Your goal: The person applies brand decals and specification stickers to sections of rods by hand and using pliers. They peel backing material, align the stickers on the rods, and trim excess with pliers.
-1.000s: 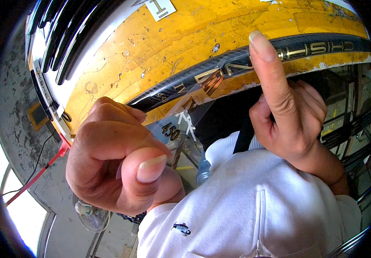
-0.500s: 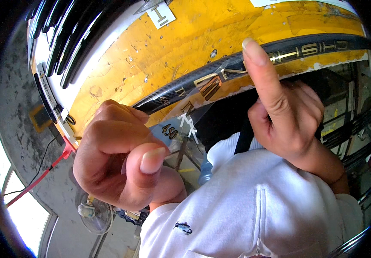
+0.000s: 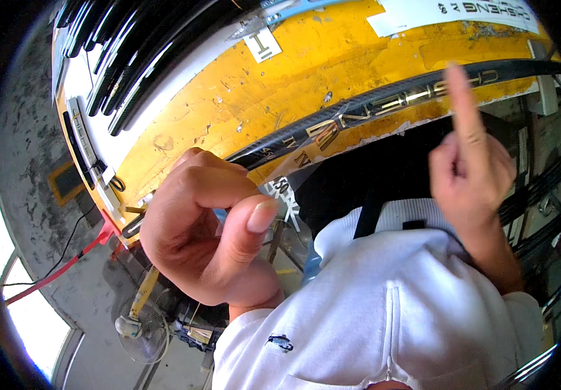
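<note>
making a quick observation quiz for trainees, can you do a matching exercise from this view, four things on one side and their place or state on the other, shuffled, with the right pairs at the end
Column one
1. left hand
2. right hand
3. gold-lettered dark tube
4. fan

Column two
A. lying along the near edge of the yellow table
B. fingers all bent inward
C. in the lower left of the picture
D. one finger held out straight

Right pairs: 1-B, 2-D, 3-A, 4-C
</note>
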Demonstrator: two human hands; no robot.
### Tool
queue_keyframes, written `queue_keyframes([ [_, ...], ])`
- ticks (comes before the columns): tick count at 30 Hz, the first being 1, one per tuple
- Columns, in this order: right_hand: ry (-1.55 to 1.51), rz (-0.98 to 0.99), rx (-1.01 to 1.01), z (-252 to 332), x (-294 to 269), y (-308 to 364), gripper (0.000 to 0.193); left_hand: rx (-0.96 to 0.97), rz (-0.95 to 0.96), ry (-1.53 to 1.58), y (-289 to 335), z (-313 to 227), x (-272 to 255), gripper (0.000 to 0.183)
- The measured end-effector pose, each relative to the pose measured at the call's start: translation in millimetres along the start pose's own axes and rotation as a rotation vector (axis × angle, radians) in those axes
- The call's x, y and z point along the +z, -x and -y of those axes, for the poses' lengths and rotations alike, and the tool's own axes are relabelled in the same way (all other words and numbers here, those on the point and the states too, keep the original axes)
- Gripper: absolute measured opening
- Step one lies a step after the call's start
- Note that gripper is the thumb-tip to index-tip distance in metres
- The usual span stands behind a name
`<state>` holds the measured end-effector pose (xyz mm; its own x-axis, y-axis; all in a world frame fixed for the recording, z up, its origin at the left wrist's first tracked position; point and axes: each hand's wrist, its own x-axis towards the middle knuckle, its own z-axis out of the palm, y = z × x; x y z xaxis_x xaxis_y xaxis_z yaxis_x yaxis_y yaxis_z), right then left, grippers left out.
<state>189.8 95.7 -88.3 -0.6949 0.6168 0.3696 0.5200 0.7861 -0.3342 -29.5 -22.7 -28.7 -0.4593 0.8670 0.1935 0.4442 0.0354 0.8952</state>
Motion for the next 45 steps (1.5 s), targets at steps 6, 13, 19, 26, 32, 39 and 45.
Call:
queue_keyframes([
  [6,0.152,0.039,0.163,-9.0,-53.1,-25.7,0.051,-0.177,-0.082,0.101,1.6,-11.3,1.8,0.022],
  [13,0.023,0.037,-0.425,27.5,-9.2,-134.9,0.011,-0.292,-0.012,0.120,-2.3,-18.4,-4.0,0.019],
  [19,0.253,-0.044,-0.665,31.9,12.3,-155.0,0.006,-0.287,0.020,0.148,-2.3,-16.0,-5.7,0.020],
  [26,0.087,-0.285,-0.550,6.8,-3.9,-153.6,0.014,-0.336,0.027,0.106,-6.0,-23.5,-4.3,0.019],
  [32,-1.195,-0.176,0.407,17.1,-40.5,-62.7,0.025,-0.290,0.035,0.117,-0.7,-13.5,-8.0,0.022],
  [39,-1.868,0.488,1.003,56.3,-18.9,10.4,0.055,-0.125,0.057,0.043,-3.8,-7.1,-4.3,0.035],
  [45,-2.266,0.662,0.981,67.3,-0.6,7.9,0.052,-0.011,0.063,-0.045,-5.0,1.2,-3.9,0.036],
])
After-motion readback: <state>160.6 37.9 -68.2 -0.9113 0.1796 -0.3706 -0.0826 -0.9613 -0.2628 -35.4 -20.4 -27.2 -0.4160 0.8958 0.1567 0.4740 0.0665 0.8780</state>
